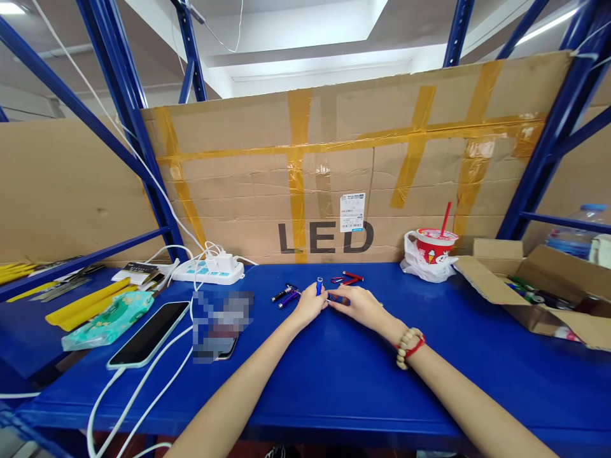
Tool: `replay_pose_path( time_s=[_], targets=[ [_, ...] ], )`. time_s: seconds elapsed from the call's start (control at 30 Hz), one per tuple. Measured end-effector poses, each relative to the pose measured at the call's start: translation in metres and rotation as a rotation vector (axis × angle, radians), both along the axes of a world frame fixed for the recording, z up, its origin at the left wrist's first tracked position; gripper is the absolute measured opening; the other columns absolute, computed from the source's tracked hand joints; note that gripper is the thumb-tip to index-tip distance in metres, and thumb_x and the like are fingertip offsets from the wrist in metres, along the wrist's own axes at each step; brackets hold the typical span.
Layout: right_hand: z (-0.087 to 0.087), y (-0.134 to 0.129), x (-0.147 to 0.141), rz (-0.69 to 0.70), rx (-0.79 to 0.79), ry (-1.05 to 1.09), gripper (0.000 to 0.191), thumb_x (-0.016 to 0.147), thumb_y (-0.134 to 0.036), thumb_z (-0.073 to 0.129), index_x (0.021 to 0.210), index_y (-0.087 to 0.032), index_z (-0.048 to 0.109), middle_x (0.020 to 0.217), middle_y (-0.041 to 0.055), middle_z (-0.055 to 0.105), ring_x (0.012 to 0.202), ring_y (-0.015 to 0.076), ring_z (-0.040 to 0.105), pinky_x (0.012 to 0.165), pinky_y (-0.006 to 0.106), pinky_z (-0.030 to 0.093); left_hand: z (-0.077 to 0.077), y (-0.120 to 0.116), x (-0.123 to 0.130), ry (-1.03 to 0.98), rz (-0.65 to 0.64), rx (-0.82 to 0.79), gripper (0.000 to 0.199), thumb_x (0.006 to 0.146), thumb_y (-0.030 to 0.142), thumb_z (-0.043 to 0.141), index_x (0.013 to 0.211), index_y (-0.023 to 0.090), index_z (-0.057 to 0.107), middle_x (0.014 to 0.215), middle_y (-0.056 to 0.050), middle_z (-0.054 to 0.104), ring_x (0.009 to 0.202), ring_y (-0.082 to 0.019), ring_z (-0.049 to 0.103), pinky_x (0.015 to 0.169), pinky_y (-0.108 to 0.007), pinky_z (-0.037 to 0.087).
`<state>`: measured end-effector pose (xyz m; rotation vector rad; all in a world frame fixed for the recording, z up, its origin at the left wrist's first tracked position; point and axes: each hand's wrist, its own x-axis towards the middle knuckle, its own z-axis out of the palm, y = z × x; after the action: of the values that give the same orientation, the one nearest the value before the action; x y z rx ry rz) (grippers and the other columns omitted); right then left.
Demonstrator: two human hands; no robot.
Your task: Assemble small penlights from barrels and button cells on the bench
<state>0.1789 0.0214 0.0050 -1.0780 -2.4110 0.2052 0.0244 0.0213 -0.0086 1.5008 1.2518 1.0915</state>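
A small blue metallic cylinder stands upright in the fingers of my left hand, which are closed round it. My right hand, with a beaded bracelet at its wrist, meets the left fingertips; its thumb and fingers are pinched together on something small that I cannot make out. Just left of my hands, several dark and purple cylinders lie on the blue table. Red cylinders with a red clip lie behind my right hand.
On the right are an open cardboard box with small items and a red cup in a plastic bag. A phone, white cables, a power strip and yellow strips lie left. Cardboard walls the back.
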Motion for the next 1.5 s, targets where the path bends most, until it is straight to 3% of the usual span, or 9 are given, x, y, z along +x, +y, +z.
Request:
replay_pose_path(
  time_s=[0.47,0.67,0.77,0.87,0.97,1.07,1.5],
  targets=[
    [-0.001,0.004,0.000,0.164,0.045,-0.010,0.026,0.088,-0.032,0.035,0.082,-0.019,0.058,0.077,0.0040,0.058,0.070,0.0144,0.053,0.066,0.025,0.040,0.009,-0.005,0.002,-0.108,-0.091,-0.001,0.014,0.072,0.012,0.042,0.065,0.018,0.031,0.045,0.008,0.035,0.037,-0.005,0.037,0.039,-0.016,0.022],
    [0.002,0.005,0.001,0.152,0.052,0.077,0.027,0.087,-0.031,0.037,0.080,-0.018,0.060,0.074,0.0036,0.057,0.068,0.0138,0.053,0.066,0.025,0.041,0.009,-0.006,0.003,-0.075,-0.152,0.037,0.020,0.077,0.030,0.046,0.068,0.018,0.032,0.048,0.007,0.038,0.040,-0.005,0.032,0.040,-0.015,0.021],
    [0.003,0.007,0.004,0.097,0.097,0.146,0.027,0.087,-0.031,0.038,0.082,-0.018,0.061,0.076,0.0041,0.058,0.069,0.0140,0.054,0.067,0.025,0.041,0.007,-0.006,0.002,-0.059,-0.119,0.051,0.029,0.082,0.046,0.033,0.072,0.019,0.034,0.051,0.006,0.039,0.041,-0.006,0.030,0.040,-0.016,0.021],
    [0.004,0.008,0.006,-0.014,0.154,0.217,0.027,0.087,-0.030,0.036,0.087,-0.019,0.060,0.076,0.0037,0.057,0.068,0.0138,0.053,0.065,0.025,0.042,0.005,-0.007,0.000,0.072,-0.082,0.144,0.034,0.086,0.047,0.019,0.076,0.020,0.036,0.051,0.006,0.040,0.046,-0.009,0.036,0.046,-0.018,0.028],
    [0.005,0.007,0.006,-0.080,0.194,0.268,0.027,0.088,-0.029,0.034,0.091,-0.019,0.060,0.075,0.0034,0.055,0.066,0.0136,0.052,0.064,0.025,0.042,0.005,-0.009,-0.001,0.324,-0.092,0.261,0.028,0.087,0.043,0.022,0.081,0.021,0.038,0.051,0.006,0.043,0.052,-0.010,0.042,0.056,-0.021,0.033],
    [0.006,0.005,0.004,-0.060,0.214,0.296,0.028,0.088,-0.029,0.035,0.097,-0.019,0.059,0.078,0.0038,0.055,0.068,0.0137,0.054,0.066,0.025,0.043,0.005,-0.011,0.000,0.445,-0.108,0.306,0.024,0.088,0.040,0.024,0.088,0.022,0.040,0.054,0.007,0.044,0.053,-0.011,0.045,0.059,-0.023,0.035],
    [0.003,0.004,-0.001,-0.051,0.215,0.219,0.032,0.089,-0.030,0.031,0.107,-0.020,0.055,0.088,0.0065,0.057,0.083,0.0174,0.056,0.073,0.029,0.046,0.008,-0.016,0.001,0.446,-0.117,0.305,0.021,0.087,0.038,0.029,0.085,0.022,0.043,0.055,0.005,0.046,0.051,-0.011,0.044,0.052,-0.020,0.030]
  ],
)
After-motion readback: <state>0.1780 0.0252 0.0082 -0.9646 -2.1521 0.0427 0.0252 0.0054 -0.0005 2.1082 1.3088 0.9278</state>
